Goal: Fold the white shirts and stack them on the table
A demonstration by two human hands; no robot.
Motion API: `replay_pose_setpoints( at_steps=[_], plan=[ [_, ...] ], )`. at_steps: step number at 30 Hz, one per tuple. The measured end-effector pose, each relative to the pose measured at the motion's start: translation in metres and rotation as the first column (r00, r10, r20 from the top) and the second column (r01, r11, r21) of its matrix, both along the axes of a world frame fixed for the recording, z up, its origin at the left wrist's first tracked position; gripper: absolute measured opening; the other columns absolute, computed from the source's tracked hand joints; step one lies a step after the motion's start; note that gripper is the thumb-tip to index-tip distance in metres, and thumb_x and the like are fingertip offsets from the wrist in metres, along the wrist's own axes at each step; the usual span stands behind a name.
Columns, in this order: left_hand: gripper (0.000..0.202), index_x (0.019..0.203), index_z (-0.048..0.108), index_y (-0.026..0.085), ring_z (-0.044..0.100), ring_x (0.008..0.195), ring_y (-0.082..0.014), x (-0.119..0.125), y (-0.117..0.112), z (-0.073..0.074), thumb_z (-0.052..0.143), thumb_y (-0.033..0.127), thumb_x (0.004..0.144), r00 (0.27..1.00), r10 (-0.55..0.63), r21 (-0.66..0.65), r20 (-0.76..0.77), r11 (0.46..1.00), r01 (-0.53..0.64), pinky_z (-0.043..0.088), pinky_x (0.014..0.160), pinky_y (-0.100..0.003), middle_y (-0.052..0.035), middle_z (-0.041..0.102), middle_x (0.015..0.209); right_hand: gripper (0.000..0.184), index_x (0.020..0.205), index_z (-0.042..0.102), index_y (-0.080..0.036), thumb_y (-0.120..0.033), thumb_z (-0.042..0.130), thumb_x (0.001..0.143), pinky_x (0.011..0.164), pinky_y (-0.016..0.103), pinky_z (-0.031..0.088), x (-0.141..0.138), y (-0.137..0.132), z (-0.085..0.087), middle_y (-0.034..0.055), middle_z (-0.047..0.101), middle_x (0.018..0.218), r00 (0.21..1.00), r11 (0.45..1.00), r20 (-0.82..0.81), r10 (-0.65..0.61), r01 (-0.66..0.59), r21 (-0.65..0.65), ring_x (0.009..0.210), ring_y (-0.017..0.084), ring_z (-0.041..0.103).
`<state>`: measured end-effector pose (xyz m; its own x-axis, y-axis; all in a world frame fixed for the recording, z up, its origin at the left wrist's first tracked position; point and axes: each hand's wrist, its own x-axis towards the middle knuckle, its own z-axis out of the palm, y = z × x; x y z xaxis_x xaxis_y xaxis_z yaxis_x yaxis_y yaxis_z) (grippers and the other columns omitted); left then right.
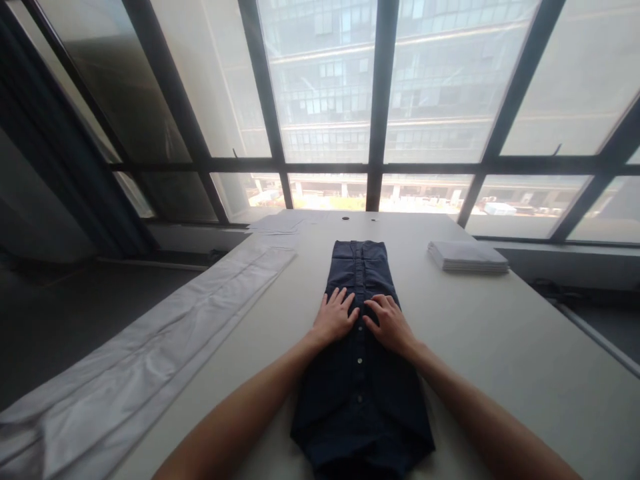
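Observation:
A dark navy button-up shirt (361, 413) lies lengthwise on the white table, its sides folded into a long narrow shape. Its placket with small pale buttons runs down the middle, facing up. My left hand (336, 316) rests flat on the left half of the shirt, fingers spread. On the right half lies my right hand (390, 321), its fingers apart and slightly bent, close to the placket. Neither hand grips the cloth. The shirt's near end bunches darkly at the bottom of the view.
Along the table's (500, 360) left edge stretches a long, wrinkled white cloth (160, 340). Thin white sheets (280, 223) lie at the far left. A neat white stack (468, 257) sits at the far right. Large windows (327, 80) stand behind the table, with a dark curtain (75, 133) at left.

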<state>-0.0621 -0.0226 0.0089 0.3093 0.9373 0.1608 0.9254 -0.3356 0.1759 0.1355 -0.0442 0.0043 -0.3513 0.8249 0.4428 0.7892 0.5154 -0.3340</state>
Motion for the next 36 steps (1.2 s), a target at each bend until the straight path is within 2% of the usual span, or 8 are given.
replay_pose_setpoints(
  at_steps=[4,7,14,21,25,27,31,36],
  plan=[
    [0.058,0.150,0.046,0.024,0.025,0.151,-0.0308,-0.002,0.001,-0.012,0.036,0.053,0.101,1.000,-0.006,0.025,0.008,1.000,0.006,0.021,0.121,-0.056,-0.0081,0.035,0.161,0.024,0.099,0.064,-0.021,-0.043,0.056,0.096,0.087,0.035,0.045,-0.004,0.003,0.002,0.0089,0.064,0.101,0.986,0.986,0.073,-0.149,0.154,-0.060,0.098,0.025,0.059],
    [0.058,0.150,0.047,0.025,0.026,0.151,-0.0300,-0.003,0.000,-0.012,0.035,0.054,0.101,1.000,-0.006,0.032,0.015,0.999,0.006,0.022,0.121,-0.055,-0.0075,0.036,0.161,0.027,0.095,0.062,-0.020,-0.047,0.057,0.095,0.081,0.033,0.043,-0.008,0.012,0.004,0.0075,0.066,0.094,0.971,0.968,0.105,-0.215,0.226,-0.108,0.091,0.024,0.061],
    [0.060,0.150,0.046,0.026,0.026,0.151,-0.0294,-0.003,-0.001,-0.009,0.032,0.057,0.101,1.000,-0.004,0.024,0.016,1.000,0.004,0.021,0.121,-0.054,-0.0067,0.035,0.162,0.010,0.076,0.064,-0.020,-0.026,0.060,0.083,0.068,0.027,0.040,-0.002,0.040,0.019,0.0046,0.070,0.080,0.966,0.909,-0.007,-0.259,0.242,-0.341,0.075,0.018,0.062],
    [0.060,0.149,0.047,0.026,0.026,0.151,-0.0313,-0.003,0.000,-0.010,0.034,0.058,0.100,0.997,-0.010,0.002,0.073,1.000,0.010,0.020,0.121,-0.056,-0.0078,0.036,0.161,0.016,0.073,0.065,-0.018,-0.029,0.056,0.079,0.059,0.028,0.046,0.108,0.038,0.013,0.0043,0.068,0.066,0.837,0.854,-0.327,-0.440,0.277,-0.440,0.061,0.018,0.063],
    [0.060,0.149,0.048,0.026,0.025,0.151,-0.0317,-0.002,0.000,-0.010,0.035,0.057,0.100,0.996,-0.006,-0.001,0.087,1.000,0.006,0.018,0.121,-0.056,-0.0084,0.035,0.161,0.019,0.087,0.069,-0.015,-0.029,0.061,0.076,0.058,0.030,0.049,0.172,0.026,0.002,0.0066,0.071,0.067,0.769,0.755,-0.288,-0.571,0.353,-0.552,0.058,0.020,0.065],
    [0.060,0.149,0.048,0.025,0.025,0.151,-0.0315,-0.002,0.000,-0.011,0.035,0.056,0.100,0.996,-0.002,-0.006,0.084,1.000,0.002,0.018,0.121,-0.056,-0.0086,0.035,0.162,0.024,0.093,0.070,-0.014,-0.027,0.063,0.075,0.063,0.031,0.051,0.187,0.022,0.000,0.0103,0.073,0.076,0.774,0.735,-0.197,-0.601,0.440,-0.516,0.066,0.022,0.068],
    [0.060,0.150,0.047,0.025,0.025,0.151,-0.0310,-0.002,0.000,-0.010,0.035,0.056,0.100,0.997,-0.004,-0.005,0.072,1.000,0.004,0.019,0.121,-0.055,-0.0086,0.035,0.162,0.034,0.107,0.070,-0.013,-0.030,0.053,0.084,0.077,0.034,0.052,0.177,0.026,0.001,0.0147,0.074,0.098,0.804,0.794,-0.133,-0.579,0.519,-0.318,0.082,0.024,0.070],
    [0.060,0.150,0.046,0.024,0.024,0.151,-0.0309,-0.003,-0.001,-0.007,0.034,0.056,0.100,0.999,-0.006,-0.014,0.050,1.000,0.007,0.019,0.121,-0.055,-0.0087,0.034,0.162,0.044,0.121,0.068,-0.011,-0.034,0.043,0.093,0.106,0.038,0.043,0.118,0.036,-0.003,0.0175,0.066,0.127,0.923,0.919,-0.046,-0.381,0.372,-0.132,0.118,0.027,0.061]
  ],
)
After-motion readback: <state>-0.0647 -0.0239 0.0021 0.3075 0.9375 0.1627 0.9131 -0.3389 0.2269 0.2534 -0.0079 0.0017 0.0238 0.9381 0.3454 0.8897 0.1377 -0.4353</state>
